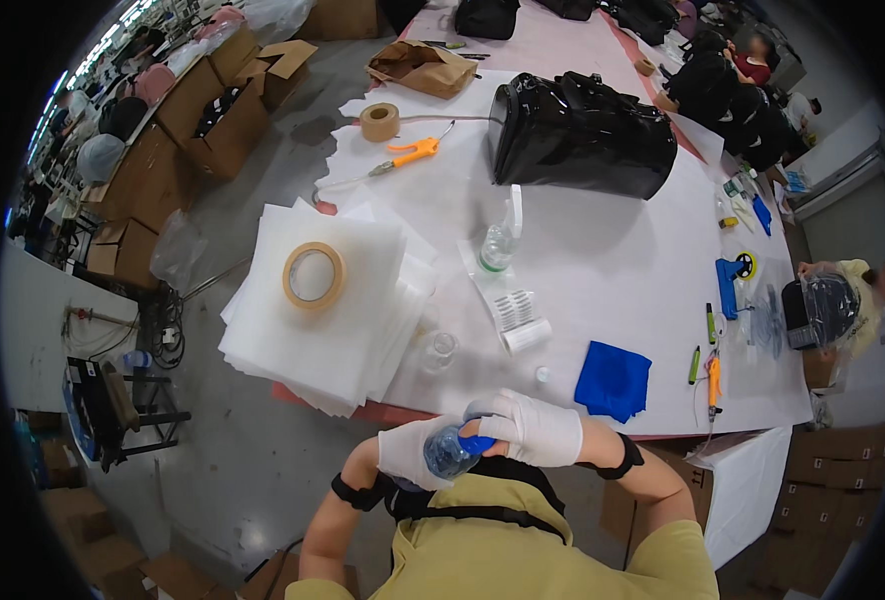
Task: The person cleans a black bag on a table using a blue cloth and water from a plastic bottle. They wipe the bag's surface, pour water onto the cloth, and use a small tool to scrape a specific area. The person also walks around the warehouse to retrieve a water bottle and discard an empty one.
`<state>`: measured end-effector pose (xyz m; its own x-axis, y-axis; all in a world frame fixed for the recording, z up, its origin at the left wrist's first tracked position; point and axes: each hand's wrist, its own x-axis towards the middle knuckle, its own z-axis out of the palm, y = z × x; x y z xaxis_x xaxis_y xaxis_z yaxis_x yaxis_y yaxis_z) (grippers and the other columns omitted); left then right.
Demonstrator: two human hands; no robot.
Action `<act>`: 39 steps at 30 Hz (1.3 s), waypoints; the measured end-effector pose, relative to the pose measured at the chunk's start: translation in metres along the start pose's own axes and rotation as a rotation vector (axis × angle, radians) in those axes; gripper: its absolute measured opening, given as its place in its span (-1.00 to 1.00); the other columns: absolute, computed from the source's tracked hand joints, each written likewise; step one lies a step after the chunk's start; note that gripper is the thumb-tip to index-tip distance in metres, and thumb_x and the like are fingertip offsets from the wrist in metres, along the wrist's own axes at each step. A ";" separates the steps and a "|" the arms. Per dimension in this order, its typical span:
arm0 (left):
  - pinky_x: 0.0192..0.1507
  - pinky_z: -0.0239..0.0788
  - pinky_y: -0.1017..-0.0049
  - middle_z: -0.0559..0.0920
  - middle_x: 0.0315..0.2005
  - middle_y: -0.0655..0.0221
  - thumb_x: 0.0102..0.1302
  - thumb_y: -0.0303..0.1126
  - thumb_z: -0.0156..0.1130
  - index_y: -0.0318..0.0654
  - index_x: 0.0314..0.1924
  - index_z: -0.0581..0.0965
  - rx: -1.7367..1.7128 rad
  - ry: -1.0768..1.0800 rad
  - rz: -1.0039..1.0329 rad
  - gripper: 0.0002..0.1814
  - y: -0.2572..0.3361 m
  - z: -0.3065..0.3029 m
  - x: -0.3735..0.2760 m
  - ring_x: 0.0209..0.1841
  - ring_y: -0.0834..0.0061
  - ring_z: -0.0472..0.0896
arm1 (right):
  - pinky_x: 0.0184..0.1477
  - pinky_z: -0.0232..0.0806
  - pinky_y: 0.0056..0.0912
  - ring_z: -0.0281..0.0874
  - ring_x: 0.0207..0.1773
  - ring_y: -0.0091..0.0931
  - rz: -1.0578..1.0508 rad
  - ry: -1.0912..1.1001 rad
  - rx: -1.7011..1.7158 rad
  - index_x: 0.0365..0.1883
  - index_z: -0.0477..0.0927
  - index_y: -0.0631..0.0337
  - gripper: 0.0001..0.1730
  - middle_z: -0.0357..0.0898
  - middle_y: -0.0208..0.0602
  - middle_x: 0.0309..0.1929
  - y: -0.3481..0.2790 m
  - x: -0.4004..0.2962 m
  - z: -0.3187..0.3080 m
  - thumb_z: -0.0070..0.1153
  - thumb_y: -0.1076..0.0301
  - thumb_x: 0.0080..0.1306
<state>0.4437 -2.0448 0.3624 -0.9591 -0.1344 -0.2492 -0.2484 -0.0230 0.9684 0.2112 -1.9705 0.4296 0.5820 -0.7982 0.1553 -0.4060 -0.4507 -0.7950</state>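
Note:
Close to my body, a clear plastic bottle [446, 454] is gripped by my left hand [405, 450], which wears a white fingerless glove. My right hand [536, 427], gloved the same way, has its fingers around the blue cap [477, 442] at the bottle's top. Whether the cap is still threaded on cannot be told. Just beyond my hands stand a small clear glass or jar [441, 351] and a small white cap [542, 374]. A clear spray bottle [496, 247] with a white trigger head stands further up the table, by a roll of printed labels [526, 334].
A blue cloth [613, 381] lies right of my hands. Left, a tape roll [314, 275] rests on stacked white sheets [262, 330]. Behind are a glossy black bag [581, 139] and an orange air blow gun [415, 154]. A person [855, 300] handles a wrapped bag at right.

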 end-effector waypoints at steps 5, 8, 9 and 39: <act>0.06 0.38 0.47 0.57 -0.10 0.39 -0.16 -0.38 0.54 -0.23 0.18 0.36 -0.157 -0.042 -0.089 -0.17 -0.025 0.007 -0.007 -0.06 0.55 0.52 | -0.07 0.38 -0.22 0.41 -0.01 -0.22 -0.238 -0.107 -0.348 -0.08 0.44 0.16 -0.61 0.40 -0.18 0.01 0.014 0.001 0.020 0.11 0.38 0.08; 0.07 0.37 0.48 0.57 -0.09 0.40 -0.17 -0.41 0.55 -0.23 0.18 0.36 -0.245 -0.092 -0.037 -0.16 -0.039 0.008 -0.012 -0.05 0.56 0.51 | -0.07 0.41 -0.25 0.43 -0.04 -0.29 -0.408 -0.075 -0.478 -0.17 0.45 0.20 -0.69 0.43 -0.19 -0.06 0.013 0.009 0.021 0.08 0.36 0.08; 0.08 0.37 0.48 0.56 -0.09 0.40 -0.17 -0.42 0.55 -0.23 0.18 0.35 -0.269 -0.086 -0.015 -0.16 -0.041 0.006 -0.015 -0.05 0.56 0.51 | -0.06 0.41 -0.26 0.44 -0.06 -0.28 -0.425 -0.059 -0.475 -0.19 0.46 0.20 -0.71 0.44 -0.20 -0.09 0.012 0.012 0.018 0.08 0.36 0.08; 0.02 0.40 0.46 0.48 -0.12 0.40 -0.18 -0.46 0.56 -0.19 0.13 0.27 -0.149 1.086 0.181 -0.15 -0.097 0.055 0.009 -0.09 0.51 0.52 | 0.14 0.34 -0.29 0.44 0.16 -0.25 0.603 0.786 0.309 0.19 0.26 0.34 -0.12 0.45 0.00 0.03 0.187 0.057 0.142 0.45 0.30 -0.06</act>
<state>0.4513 -1.9894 0.2660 -0.3322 -0.9427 -0.0326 -0.0283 -0.0246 0.9993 0.2688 -2.0434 0.2062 -0.3263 -0.9428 -0.0678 -0.2142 0.1437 -0.9662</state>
